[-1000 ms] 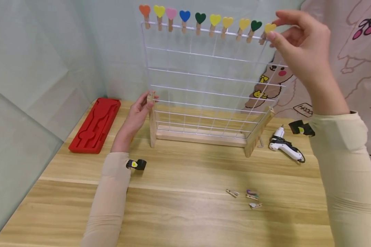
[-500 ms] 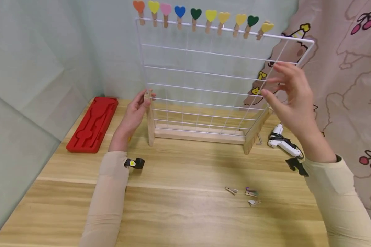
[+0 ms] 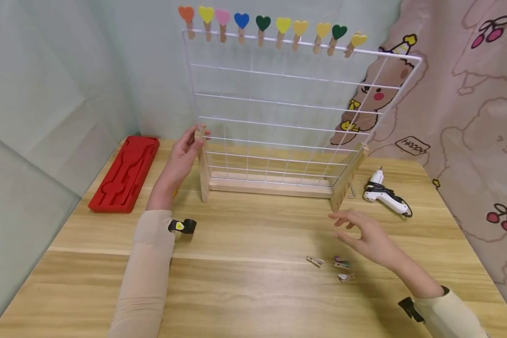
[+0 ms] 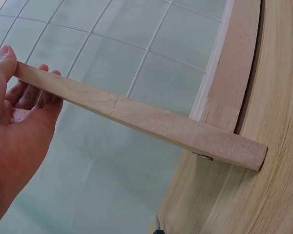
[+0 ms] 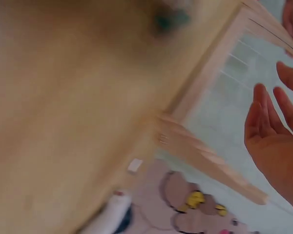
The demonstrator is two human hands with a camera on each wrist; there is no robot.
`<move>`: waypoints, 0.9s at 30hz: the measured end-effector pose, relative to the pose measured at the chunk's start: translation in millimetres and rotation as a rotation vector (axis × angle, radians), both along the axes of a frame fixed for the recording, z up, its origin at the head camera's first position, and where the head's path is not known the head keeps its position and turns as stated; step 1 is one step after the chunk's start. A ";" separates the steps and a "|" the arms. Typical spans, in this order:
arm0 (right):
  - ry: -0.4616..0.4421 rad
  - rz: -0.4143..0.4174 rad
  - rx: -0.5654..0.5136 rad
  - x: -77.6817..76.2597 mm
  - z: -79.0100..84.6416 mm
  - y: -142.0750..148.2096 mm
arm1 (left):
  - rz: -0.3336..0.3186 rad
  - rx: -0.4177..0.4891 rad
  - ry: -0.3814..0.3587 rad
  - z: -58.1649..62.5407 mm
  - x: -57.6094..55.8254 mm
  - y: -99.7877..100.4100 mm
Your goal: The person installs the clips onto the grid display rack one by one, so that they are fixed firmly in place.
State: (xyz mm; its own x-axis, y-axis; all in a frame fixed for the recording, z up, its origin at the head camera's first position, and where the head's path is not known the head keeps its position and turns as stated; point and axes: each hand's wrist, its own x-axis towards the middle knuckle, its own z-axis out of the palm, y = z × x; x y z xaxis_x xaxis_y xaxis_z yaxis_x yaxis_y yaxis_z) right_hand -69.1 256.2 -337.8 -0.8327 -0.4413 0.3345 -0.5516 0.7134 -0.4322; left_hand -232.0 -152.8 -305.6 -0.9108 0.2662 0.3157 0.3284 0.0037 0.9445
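Note:
A white wire grid (image 3: pixel 420 59) stands upright in a wooden stand (image 3: pixel 270 186). Along its top wire sits a row of small clothespins with coloured hearts; the rightmost, a yellow-heart clothespin (image 3: pixel 357 40), leans to the right. My left hand (image 3: pixel 182 156) grips the upper end of the stand's left wooden side piece (image 4: pixel 132 114), thumb on one side and fingers on the other. Over the table, my right hand (image 3: pixel 367 237) is empty, its fingers loosely bent and apart. Several loose small clothespins (image 3: pixel 314 261) lie just left of and below it.
A white glue gun (image 3: pixel 384 197) with its black cord wrapped round it lies right of the stand. Beside the stand's right foot is a bent metal key (image 3: pixel 352 191). A red moulded tray (image 3: pixel 124 176) lies at the left. Curtains hang behind the table.
My right hand has let go of the rightmost yellow-heart clothespin on the top wire and come down to the table near the loose clothespins. The left hand keeps its grip on the stand.

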 end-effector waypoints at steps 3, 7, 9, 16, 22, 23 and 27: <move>-0.108 0.000 0.017 12.2 -17.4 7.1 | -0.002 0.002 0.001 -0.1 0.0 -0.7; -0.174 0.013 0.031 24.7 -31.0 16.4 | 0.002 -0.002 0.005 -0.6 -0.7 -1.5; -0.187 0.017 0.044 29.1 -34.9 20.3 | 0.003 -0.004 0.007 -0.8 -1.3 -1.5; -0.187 0.041 0.079 38.3 -42.6 30.4 | 0.006 0.000 0.000 -2.8 -3.2 -1.0; -0.149 0.098 0.082 39.2 -47.2 31.7 | 0.005 0.014 0.013 -11.7 -12.4 -3.0; -0.143 0.101 0.085 38.9 -47.9 31.9 | 0.005 0.016 0.016 -13.2 -13.9 -3.5; -0.141 0.088 0.098 37.3 -51.6 35.0 | 0.003 0.013 0.016 -9.9 -10.0 -2.6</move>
